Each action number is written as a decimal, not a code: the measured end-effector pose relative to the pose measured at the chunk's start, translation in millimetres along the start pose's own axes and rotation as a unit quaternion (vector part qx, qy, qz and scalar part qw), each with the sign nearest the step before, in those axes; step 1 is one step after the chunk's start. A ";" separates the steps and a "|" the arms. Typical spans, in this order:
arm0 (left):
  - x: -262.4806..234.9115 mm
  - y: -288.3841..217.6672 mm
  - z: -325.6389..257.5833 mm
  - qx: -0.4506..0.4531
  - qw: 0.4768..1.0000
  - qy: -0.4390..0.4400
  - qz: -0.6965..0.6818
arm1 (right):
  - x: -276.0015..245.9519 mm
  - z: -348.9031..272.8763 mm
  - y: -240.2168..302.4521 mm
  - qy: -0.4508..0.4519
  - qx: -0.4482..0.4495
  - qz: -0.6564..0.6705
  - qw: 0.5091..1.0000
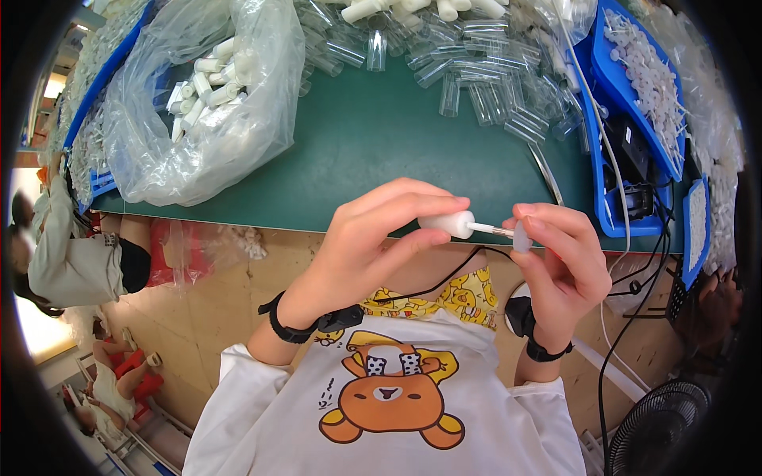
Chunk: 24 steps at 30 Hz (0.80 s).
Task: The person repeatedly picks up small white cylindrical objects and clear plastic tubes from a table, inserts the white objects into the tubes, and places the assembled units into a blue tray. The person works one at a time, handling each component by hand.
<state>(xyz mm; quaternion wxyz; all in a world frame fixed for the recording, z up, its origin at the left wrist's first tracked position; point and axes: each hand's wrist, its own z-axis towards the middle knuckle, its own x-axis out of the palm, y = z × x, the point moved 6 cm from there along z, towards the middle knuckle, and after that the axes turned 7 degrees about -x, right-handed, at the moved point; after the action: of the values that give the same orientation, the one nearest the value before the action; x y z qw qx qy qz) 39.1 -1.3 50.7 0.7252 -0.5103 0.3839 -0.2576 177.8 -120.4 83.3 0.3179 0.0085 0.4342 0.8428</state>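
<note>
In front of my chest, at the near edge of the table, my left hand (365, 238) grips a white cylindrical cap (456, 224) between thumb and fingers. From the cap a thin white stem (486, 228) points right. My right hand (567, 254) pinches a small translucent round plug (521, 237) between thumb and fingertips. The stem's far end meets this plug; whether it passes through, I cannot tell. Beyond my right hand, tweezers (546, 174) lie on the green table.
An open plastic bag (214, 170) of white caps stands at the left. Transparent tubes (484, 99) cover the table's far side. Blue bins (601, 190) with small parts and a black device line the right, beside hanging cables. A black fan (663, 424) is lower right. People sit at left.
</note>
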 end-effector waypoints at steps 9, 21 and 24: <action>2.3 3.9 0.5 0.004 0.998 -0.040 -0.056 | 6.3 -3.2 1.2 0.001 -0.020 0.010 1.000; 5.8 7.5 -3.1 0.019 0.996 -0.013 -0.082 | 20.5 -22.0 -10.6 -0.039 -0.036 0.130 0.990; 5.4 5.6 -4.6 0.038 0.996 -0.030 -0.075 | 24.8 -30.1 -10.9 -0.097 0.001 0.178 0.979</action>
<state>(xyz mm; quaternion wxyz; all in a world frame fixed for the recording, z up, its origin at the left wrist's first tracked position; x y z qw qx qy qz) 38.3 -6.0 43.1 0.7340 -0.5170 0.3124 -0.3105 155.0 -124.2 50.1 0.2030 0.1676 0.3936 0.8808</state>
